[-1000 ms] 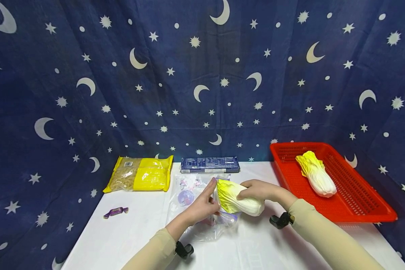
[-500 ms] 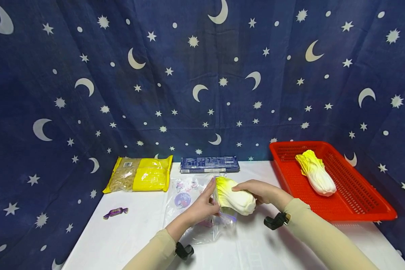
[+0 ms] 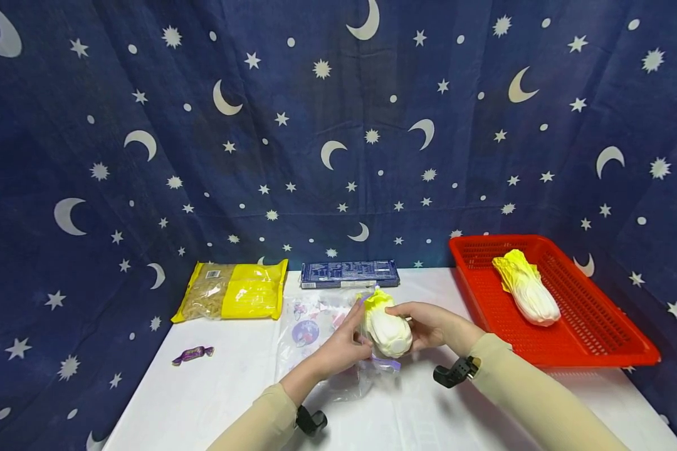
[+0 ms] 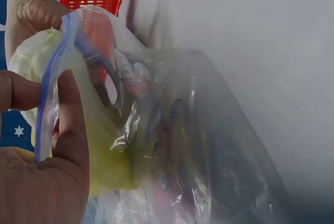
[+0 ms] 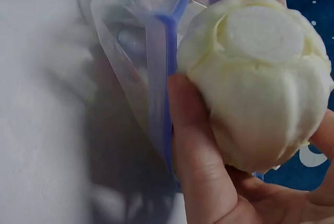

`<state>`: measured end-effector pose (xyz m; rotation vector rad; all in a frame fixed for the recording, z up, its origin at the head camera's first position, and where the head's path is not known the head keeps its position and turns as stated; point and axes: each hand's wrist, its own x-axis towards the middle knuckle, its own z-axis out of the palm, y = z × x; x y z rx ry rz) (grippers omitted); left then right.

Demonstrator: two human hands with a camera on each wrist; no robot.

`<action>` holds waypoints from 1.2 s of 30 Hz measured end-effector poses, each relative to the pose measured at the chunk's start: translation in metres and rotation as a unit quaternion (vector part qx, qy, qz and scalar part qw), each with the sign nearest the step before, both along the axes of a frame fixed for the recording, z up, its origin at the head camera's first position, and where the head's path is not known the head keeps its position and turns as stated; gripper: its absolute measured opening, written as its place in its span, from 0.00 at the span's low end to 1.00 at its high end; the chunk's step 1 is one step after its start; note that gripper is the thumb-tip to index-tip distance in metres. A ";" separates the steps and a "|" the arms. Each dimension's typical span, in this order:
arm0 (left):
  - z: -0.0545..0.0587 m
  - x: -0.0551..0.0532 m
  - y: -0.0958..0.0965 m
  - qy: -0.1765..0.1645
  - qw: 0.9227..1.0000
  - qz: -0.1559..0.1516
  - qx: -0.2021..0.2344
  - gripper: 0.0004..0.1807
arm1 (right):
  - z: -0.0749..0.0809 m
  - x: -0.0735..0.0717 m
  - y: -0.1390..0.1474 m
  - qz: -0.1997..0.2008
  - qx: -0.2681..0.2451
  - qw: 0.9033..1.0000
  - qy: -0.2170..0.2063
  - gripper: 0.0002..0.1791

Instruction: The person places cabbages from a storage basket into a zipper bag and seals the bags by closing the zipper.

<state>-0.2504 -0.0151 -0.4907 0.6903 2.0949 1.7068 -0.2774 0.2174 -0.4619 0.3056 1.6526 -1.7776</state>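
A napa cabbage (image 3: 388,333) with yellow leaves and a white base is gripped by my right hand (image 3: 433,324) near its base end. In the right wrist view, the round white base (image 5: 263,33) faces the camera, with fingers and thumb round it. My left hand (image 3: 338,352) pinches the rim of a clear zip bag (image 3: 299,360) with a purple-blue seal strip (image 4: 47,91). Through the plastic in the left wrist view, the yellow leafy end (image 4: 109,166) shows inside the bag's mouth, while the white base is outside. Pink and purple prints mark the bag.
A red perforated basket (image 3: 598,351) stands at the right with another napa cabbage (image 3: 527,289) in it. At the back lie a yellow pasta-like bag (image 3: 254,291) and a flat dark blue packet (image 3: 350,274). A purple wrapped candy (image 3: 193,355) lies at the left.
My right hand has moved left with the cabbage, going further into the bag's mouth and turning its base toward the viewer. The left hand has stayed nearly in place at the bag's rim.
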 end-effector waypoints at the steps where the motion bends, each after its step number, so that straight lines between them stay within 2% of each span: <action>1: 0.001 0.000 0.000 -0.004 1.000 0.001 0.006 0.57 | 0.001 0.001 -0.001 -0.003 -0.001 1.000 -0.002 0.31; 10: 0.008 0.001 0.001 -0.047 0.998 0.025 0.034 0.56 | 0.004 0.004 -0.011 -0.012 0.043 0.999 0.015 0.29; 17: 0.002 0.003 0.001 -0.028 0.999 0.033 0.028 0.55 | 0.000 0.007 -0.013 -0.023 -0.018 0.999 -0.014 0.28; 28: 0.004 0.005 0.000 -0.023 0.999 0.046 0.006 0.57 | -0.001 0.008 -0.018 -0.065 -0.045 0.997 -0.022 0.29; 32: 0.007 0.004 0.001 -0.030 0.998 0.053 0.011 0.57 | -0.003 0.013 -0.022 -0.073 -0.028 0.997 0.015 0.29; 36: 0.012 0.003 0.001 -0.043 0.997 0.059 0.020 0.58 | -0.002 0.016 -0.025 -0.056 0.019 0.996 0.063 0.28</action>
